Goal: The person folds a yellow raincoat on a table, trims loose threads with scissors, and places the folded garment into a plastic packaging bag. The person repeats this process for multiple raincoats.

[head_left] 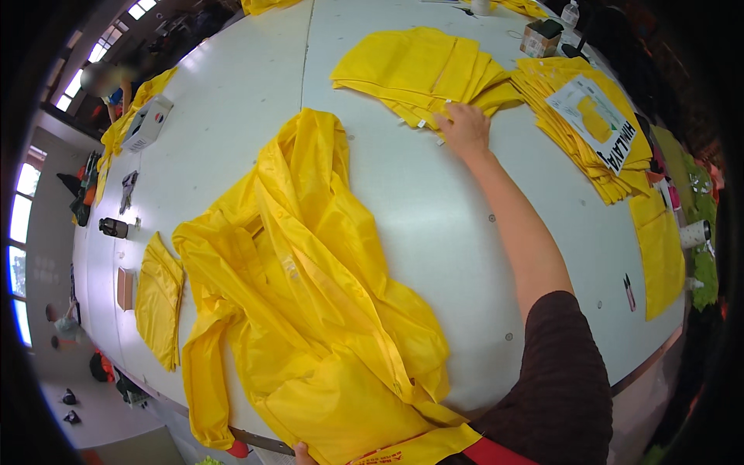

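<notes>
A yellow raincoat-like jacket (310, 271) of thin, shiny cloth lies rumpled across the table in front of me, one sleeve hanging toward the near edge. At its lower hem only a thumb or finger of my left hand (303, 454) shows, pressed against the cloth; the rest is hidden below the frame. My right arm reaches far forward. The fingers of my right hand (467, 130) are apart and touch the near corner of a fanned stack of yellow fabric pieces (411, 66), where small white tags stick out. Whether they pinch a piece is hard to see.
Right of that stack lies another yellow pile (573, 139) under a printed sheet (593, 116). A pen-like tool (629, 293) rests near the right edge. Leftward are a folded yellow piece (160, 302), a dark bottle (114, 227) and a white box (147, 124). A person (108, 81) stands beyond.
</notes>
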Tool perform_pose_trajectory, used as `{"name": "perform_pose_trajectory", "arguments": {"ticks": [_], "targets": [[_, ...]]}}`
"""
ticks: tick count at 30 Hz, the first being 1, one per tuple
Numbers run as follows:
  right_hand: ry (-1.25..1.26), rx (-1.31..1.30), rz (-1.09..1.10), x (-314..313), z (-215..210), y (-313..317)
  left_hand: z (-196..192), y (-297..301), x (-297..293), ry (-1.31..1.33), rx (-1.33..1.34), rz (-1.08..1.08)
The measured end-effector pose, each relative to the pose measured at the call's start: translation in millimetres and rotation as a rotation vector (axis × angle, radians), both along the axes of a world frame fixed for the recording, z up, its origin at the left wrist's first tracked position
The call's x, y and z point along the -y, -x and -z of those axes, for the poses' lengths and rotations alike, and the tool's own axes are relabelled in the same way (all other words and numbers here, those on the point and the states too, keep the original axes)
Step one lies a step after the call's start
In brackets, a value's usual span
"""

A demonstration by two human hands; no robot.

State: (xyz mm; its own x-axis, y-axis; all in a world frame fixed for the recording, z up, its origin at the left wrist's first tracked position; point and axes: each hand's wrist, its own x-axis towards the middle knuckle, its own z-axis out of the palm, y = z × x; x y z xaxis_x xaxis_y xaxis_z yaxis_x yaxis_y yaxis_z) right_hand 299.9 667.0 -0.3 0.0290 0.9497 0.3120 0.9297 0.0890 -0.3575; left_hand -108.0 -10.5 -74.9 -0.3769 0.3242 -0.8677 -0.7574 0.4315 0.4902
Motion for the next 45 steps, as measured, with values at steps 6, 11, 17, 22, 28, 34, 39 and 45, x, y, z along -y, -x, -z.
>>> {"name": "perform_pose_trajectory", "arguments": {"ticks": [6,11,17,22,28,34,39,45], "targets": [[-0.386,0.007,-0.013,-54.3,15.9,-33.6,1.0,-1.0,-27.3,0.010,-0.034,0.038],[-0.157,0.031,-0.093,-67.8,15.6,-34.7,2.6,-3.6,-35.9,0.034,-0.052,0.034],[-0.099,-0.480,-0.168,-50.6,20.6,-40.9,18.4,-2.7,-56.6,0.069,-0.052,0.073],[-0.022,-0.669,-0.252,-31.7,25.7,-30.7,22.1,-6.6,-63.6,0.083,-0.060,0.084],[0.028,-0.736,-0.308,-31.9,40.4,-39.4,25.8,-2.2,-82.2,0.110,-0.074,0.121],[0.116,-0.730,-0.339,-30.8,33.3,-39.9,31.1,-0.1,-93.0,0.136,-0.081,0.151],[0.027,-0.733,-0.332,-29.4,37.3,-35.4,31.9,4.8,-106.3,0.138,-0.093,0.190],[-0.546,-0.270,-0.255,-38.9,49.5,-28.3,41.9,7.9,-139.9,0.119,-0.093,0.278]]}}
